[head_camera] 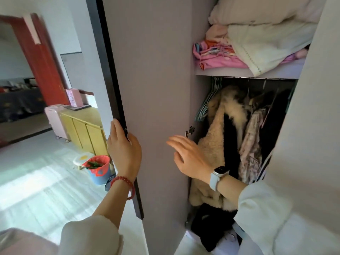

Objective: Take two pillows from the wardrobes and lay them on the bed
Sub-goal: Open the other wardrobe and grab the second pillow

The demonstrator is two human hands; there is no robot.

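Observation:
The wardrobe stands open in front of me, its left door (pixel 152 89) swung out towards me. My left hand (pixel 124 150), with a red bead bracelet on the wrist, grips the dark outer edge of that door. Fingers spread, my right hand (pixel 189 157), watch on the wrist, hovers empty at the door's inner face. On the upper shelf (pixel 230 73) lies a stack of bedding: a cream pillow-like bundle (pixel 257 10) on top, a white quilt (pixel 266 46) under it, pink folded cloth (pixel 215 56) at the left.
Coats and clothes hang on a rail below the shelf, a cream fur coat (pixel 220 129) foremost. The right wardrobe door (pixel 309 126) stands close at the right. Left, on the floor: a blue bin with red liner (pixel 99 168), a yellow cabinet (pixel 82 124), a pink suitcase (pixel 54 118), a red doorway (pixel 44 61).

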